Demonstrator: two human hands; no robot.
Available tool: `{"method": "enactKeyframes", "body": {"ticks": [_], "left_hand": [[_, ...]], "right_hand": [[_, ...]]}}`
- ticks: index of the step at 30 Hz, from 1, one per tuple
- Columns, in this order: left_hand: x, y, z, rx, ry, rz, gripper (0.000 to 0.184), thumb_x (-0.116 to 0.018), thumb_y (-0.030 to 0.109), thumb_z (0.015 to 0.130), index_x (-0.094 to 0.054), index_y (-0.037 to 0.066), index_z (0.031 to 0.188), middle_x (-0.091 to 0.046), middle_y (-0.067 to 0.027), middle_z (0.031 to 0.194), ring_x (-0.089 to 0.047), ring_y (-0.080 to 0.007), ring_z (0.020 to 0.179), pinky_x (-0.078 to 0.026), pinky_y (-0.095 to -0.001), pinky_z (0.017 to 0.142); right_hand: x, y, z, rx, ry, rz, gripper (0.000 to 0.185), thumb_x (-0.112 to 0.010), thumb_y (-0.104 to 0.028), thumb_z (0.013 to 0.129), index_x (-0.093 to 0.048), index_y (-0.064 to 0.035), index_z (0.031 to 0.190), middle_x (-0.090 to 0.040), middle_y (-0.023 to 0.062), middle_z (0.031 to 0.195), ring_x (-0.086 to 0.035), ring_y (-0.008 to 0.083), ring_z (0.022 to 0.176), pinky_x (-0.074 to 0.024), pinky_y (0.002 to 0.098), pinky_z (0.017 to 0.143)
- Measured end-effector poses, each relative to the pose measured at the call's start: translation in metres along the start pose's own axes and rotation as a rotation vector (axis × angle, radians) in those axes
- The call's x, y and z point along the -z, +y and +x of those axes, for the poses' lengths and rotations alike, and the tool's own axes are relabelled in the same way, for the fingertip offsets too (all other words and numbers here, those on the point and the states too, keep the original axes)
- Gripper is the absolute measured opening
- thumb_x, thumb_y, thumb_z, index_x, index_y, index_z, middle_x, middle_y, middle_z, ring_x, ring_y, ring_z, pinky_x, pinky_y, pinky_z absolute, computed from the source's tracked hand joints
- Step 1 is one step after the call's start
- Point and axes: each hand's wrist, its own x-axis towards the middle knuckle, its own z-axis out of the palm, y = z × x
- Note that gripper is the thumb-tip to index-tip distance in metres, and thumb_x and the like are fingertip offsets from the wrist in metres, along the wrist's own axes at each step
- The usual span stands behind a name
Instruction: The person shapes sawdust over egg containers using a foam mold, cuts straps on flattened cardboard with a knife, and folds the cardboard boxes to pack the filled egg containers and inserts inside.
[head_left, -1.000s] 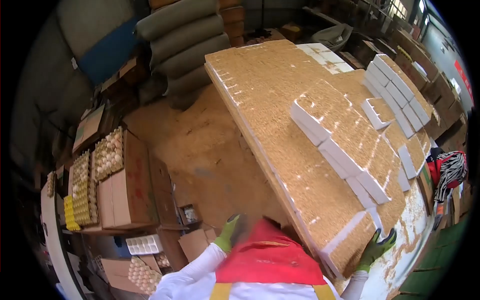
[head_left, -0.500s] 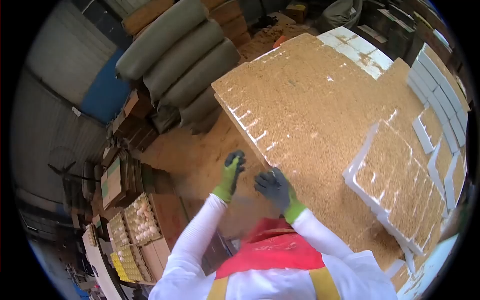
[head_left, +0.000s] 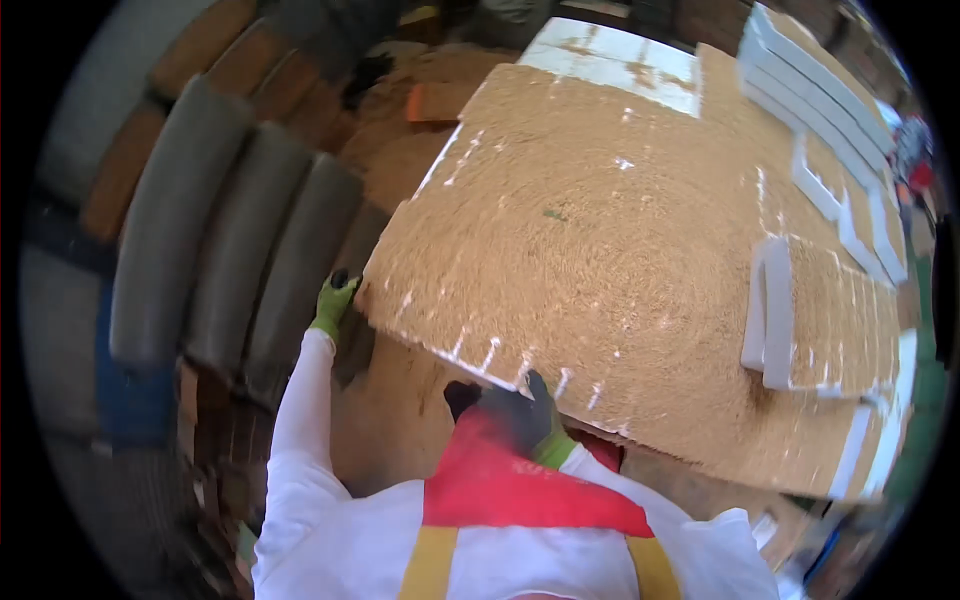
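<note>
My left hand, in a green and dark grey glove, is at the left corner of the wide layer of brown husks, its fingers bent by the edge. My right hand, gloved alike, is at the near edge of the same layer, above the red cloth on my chest. Its fingers are blurred and spread apart. White foam blocks topped with husks stand on the layer at the right.
Filled grey sacks are stacked at the left, with brown sacks behind. White foam boxes lie at the far edge. More white blocks are stacked at the back right. Husks cover the floor beyond the left edge.
The view has swung left and closer to the husk layer. My left hand has moved out to its left corner; my right hand has come to its near edge.
</note>
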Motion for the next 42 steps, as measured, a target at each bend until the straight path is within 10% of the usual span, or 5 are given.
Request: {"method": "enactKeyframes", "body": {"ticks": [17, 31, 38, 40, 42], "left_hand": [[0.018, 0.092, 0.025, 0.212, -0.896, -0.172, 0.052, -0.054, 0.034, 0.098, -0.050, -0.004, 0.134, -0.057, -0.0068, 0.130, -0.052, -0.0133, 0.118, -0.039, -0.0266, 0.101], [0.079, 0.111, -0.035, 0.249, -0.767, -0.459, 0.045, -0.054, 0.029, 0.099, -0.052, -0.004, 0.129, -0.060, -0.0109, 0.124, -0.060, -0.0171, 0.105, -0.050, -0.0295, 0.089], [-0.003, 0.178, -0.127, 0.110, -0.870, -0.398, 0.038, -0.059, 0.017, 0.096, -0.052, 0.000, 0.130, -0.060, -0.0051, 0.115, -0.056, -0.0133, 0.100, -0.047, -0.0277, 0.085], [-0.057, 0.210, -0.179, 0.110, -0.930, -0.524, 0.041, -0.061, 0.013, 0.095, -0.049, -0.001, 0.131, -0.060, -0.0054, 0.114, -0.055, -0.0131, 0.100, -0.047, -0.0262, 0.087], [-0.101, 0.242, -0.234, 0.010, -1.045, -0.374, 0.047, -0.063, 0.014, 0.093, -0.046, -0.006, 0.131, -0.063, -0.0125, 0.108, -0.057, -0.0163, 0.097, -0.049, -0.0303, 0.085]], "right_hand": [[-0.059, 0.080, 0.050, 0.485, 0.296, 0.112, 0.032, -0.067, -0.043, 0.088, -0.060, -0.0242, 0.113, -0.058, -0.0017, 0.091, -0.054, 0.0136, 0.085, -0.0443, 0.0328, 0.077], [-0.070, 0.097, 0.038, 0.705, 0.261, 0.014, 0.049, -0.068, -0.023, 0.090, -0.050, -0.0150, 0.135, -0.054, 0.0044, 0.131, -0.050, 0.0172, 0.122, -0.0413, 0.0375, 0.104], [0.011, 0.051, -0.122, 1.210, 0.668, -1.427, 0.055, -0.039, 0.004, 0.088, -0.040, -0.0008, 0.142, -0.044, 0.0194, 0.144, -0.041, 0.0313, 0.134, -0.0297, 0.0397, 0.113], [-0.025, 0.032, -0.184, 0.959, 0.089, 0.271, 0.049, -0.050, -0.008, 0.094, -0.041, -0.0037, 0.141, -0.048, 0.0156, 0.139, -0.046, 0.0292, 0.129, -0.0336, 0.0415, 0.111], [0.025, 0.023, -0.242, 1.095, 0.186, 0.146, 0.051, -0.056, -0.025, 0.096, -0.040, -0.0061, 0.141, -0.049, 0.0122, 0.138, -0.049, 0.0270, 0.125, -0.0380, 0.0434, 0.108]]}}
